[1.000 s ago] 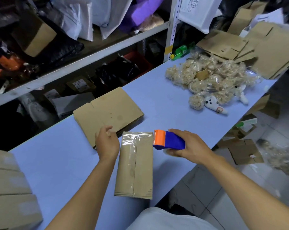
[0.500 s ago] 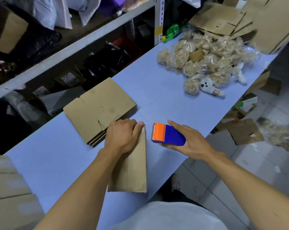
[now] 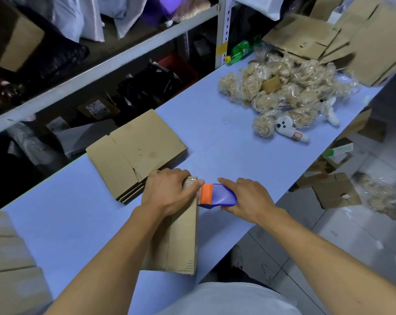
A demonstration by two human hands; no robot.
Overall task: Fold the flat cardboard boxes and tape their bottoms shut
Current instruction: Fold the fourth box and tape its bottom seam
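A folded cardboard box (image 3: 181, 242) lies on the blue table (image 3: 215, 137) in front of me, with clear tape over its far end. My left hand (image 3: 167, 193) grips that taped far end, thumb stretched toward the dispenser. My right hand (image 3: 247, 198) holds a blue and orange tape dispenser (image 3: 216, 196) against the box's right far corner. A stack of flat cardboard boxes (image 3: 135, 153) lies just beyond my left hand.
A heap of bagged plush toys (image 3: 283, 92) and a white plush (image 3: 288, 128) lie at the far right. More flat cardboard (image 3: 333, 35) is piled behind them. Folded boxes (image 3: 8, 258) stand at the near left. Shelving (image 3: 101, 64) runs along the table's far side.
My left hand moved from beside the box onto its taped far end and closed on it. The dispenser has come back against the box's right corner.
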